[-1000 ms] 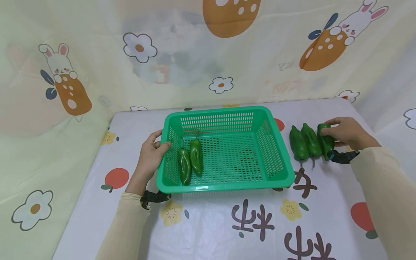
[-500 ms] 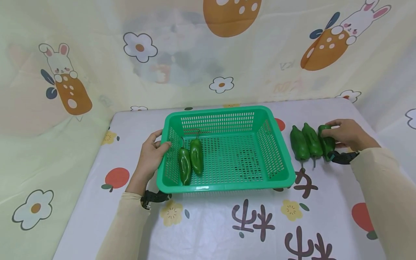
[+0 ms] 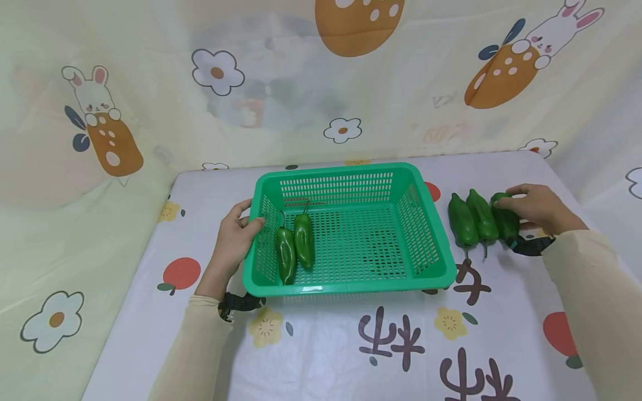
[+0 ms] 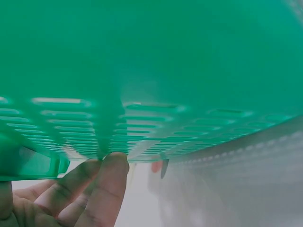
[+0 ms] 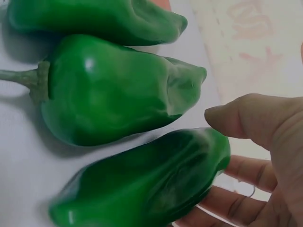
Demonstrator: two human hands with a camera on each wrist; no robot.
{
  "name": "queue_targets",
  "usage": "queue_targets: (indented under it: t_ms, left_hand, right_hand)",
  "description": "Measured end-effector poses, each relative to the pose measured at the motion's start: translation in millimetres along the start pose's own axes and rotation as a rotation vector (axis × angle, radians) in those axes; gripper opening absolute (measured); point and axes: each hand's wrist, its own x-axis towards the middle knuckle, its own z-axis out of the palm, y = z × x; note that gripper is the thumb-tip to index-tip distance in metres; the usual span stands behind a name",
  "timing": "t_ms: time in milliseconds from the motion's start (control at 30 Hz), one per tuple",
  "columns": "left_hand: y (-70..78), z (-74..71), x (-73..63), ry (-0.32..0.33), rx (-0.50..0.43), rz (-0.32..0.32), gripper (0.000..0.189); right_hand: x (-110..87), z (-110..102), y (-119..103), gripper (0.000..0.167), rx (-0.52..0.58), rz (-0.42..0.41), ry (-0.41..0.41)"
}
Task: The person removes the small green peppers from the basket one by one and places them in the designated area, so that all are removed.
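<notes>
My left hand (image 3: 233, 239) grips the left rim of a green plastic basket (image 3: 346, 287), thumb over the edge and fingers against the outer wall in the left wrist view. Inside, at the basket's left end, lie two green peppers, a front one (image 3: 286, 257) and a second pepper (image 3: 303, 242). To the right of the basket, my right hand (image 3: 544, 210) holds a green pepper (image 5: 142, 182) near its narrow end, with the thumb above and the fingers round the far side. Two more peppers, a left one (image 3: 462, 224) and a middle one (image 5: 113, 90), lie close beside it.
A white printed cloth (image 3: 321, 356) with fruit, flowers and dark lettering covers the table. Behind rises a cream curtain (image 3: 281, 111) with rabbit and flower prints, which also closes in both sides. Black straps (image 3: 241, 302) sit on the wrists.
The pepper in my right hand has turned slightly, and its lower end has shifted a little to the right, away from the middle pepper. The left hand and basket stay in place.
</notes>
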Motion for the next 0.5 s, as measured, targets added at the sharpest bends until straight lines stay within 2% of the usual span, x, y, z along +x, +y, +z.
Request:
queue_targets:
  t_ms: [133, 367, 500]
  left_hand:
    - [-0.6, 0.0, 0.0, 0.003, 0.003, -0.001, 0.058]
    - [-0.3, -0.6, -0.3, -0.003, 0.003, -0.005, 0.06]
    - [0.8, -0.9, -0.4, -0.006, 0.003, -0.01, 0.061]
  right_hand:
    - [-3.8, -1.5, -5.3, 0.091, -0.046, 0.002, -0.011]
    - [-5.4, 0.1, -9.9, 0.095, -0.014, 0.034, -0.073]
    - [-5.5, 0.1, -11.2, 0.098, -0.033, 0.036, -0.088]
